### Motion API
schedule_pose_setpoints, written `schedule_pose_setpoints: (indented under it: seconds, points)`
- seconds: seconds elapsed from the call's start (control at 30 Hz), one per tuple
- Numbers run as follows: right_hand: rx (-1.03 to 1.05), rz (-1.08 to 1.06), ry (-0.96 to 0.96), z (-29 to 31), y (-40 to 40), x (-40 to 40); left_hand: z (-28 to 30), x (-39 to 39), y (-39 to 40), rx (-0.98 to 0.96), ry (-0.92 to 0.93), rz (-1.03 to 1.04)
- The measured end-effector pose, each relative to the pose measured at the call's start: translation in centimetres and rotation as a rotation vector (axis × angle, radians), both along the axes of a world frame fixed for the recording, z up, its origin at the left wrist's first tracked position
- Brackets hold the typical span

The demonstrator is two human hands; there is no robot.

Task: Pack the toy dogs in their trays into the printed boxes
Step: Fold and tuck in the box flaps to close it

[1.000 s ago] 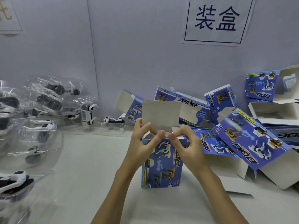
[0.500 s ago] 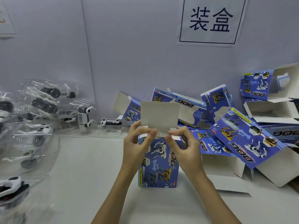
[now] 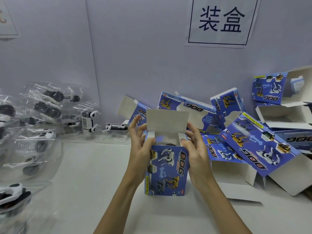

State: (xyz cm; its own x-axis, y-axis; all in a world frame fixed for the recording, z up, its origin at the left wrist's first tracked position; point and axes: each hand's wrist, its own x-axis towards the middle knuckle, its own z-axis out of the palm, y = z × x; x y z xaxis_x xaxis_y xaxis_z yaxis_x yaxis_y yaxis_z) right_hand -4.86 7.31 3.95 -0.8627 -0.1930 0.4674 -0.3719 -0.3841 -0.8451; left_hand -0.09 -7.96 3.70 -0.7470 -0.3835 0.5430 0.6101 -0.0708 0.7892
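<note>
The upright blue printed cardboard box (image 3: pixel 166 169) stands on the white tabletop (image 3: pixel 87 174) with its grey lid flap (image 3: pixel 167 121) raised and something dark just visible inside. The left hand (image 3: pixel 140 147) and right hand (image 3: pixel 196 152) clasp its two sides, thumbs pressing the small side flaps (the left fingers spread loosely). Clear plastic trays holding toy dogs (image 3: pixel 42 119) are piled at left, and empty blue boxes (image 3: pixel 256 142) lie heaped at right
</note>
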Motion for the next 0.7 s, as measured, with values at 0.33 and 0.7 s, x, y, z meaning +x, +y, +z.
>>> schedule_pose_setpoints:
  seconds: [0.33,0.7]
  points:
    - [0.062,0.059,-0.014,-0.5,0.3,1.1,-0.3,0.3,0.3,0.004,0.014,-0.036]
    - [0.150,0.046,0.107,-1.2,0.4,0.7,-1.5,-0.2,0.0,-0.227,0.023,0.080]
